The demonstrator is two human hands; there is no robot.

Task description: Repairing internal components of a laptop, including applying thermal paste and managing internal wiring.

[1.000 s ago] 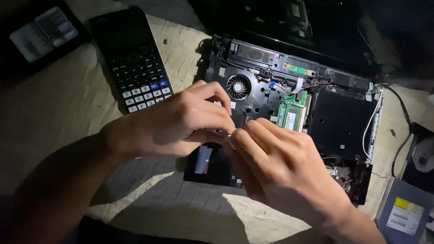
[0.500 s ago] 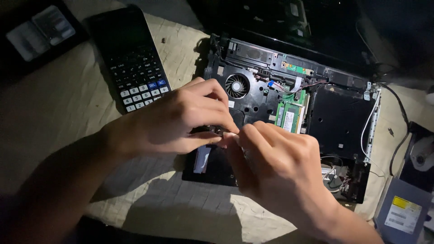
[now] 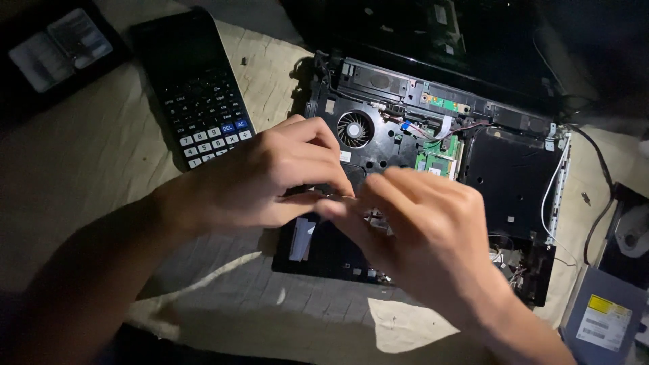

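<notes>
Near the worktop's middle, the opened laptop base (image 3: pixel 433 169) looks rigid yet fragile; both the left hand (image 3: pixel 270 179) and right hand (image 3: pixel 422 236) pinch narrowly at something hidden, probably best gripped by its edges.

L hand (image 3: pixel 270 179) + R hand (image 3: pixel 422 233) meet, fingers pinched together.

Bare cloth (image 3: pixel 88 169) lies open left of the laptop chassis (image 3: pixel 514 182); a calculator (image 3: pixel 196 94) crowds the upper-left approach.
</notes>
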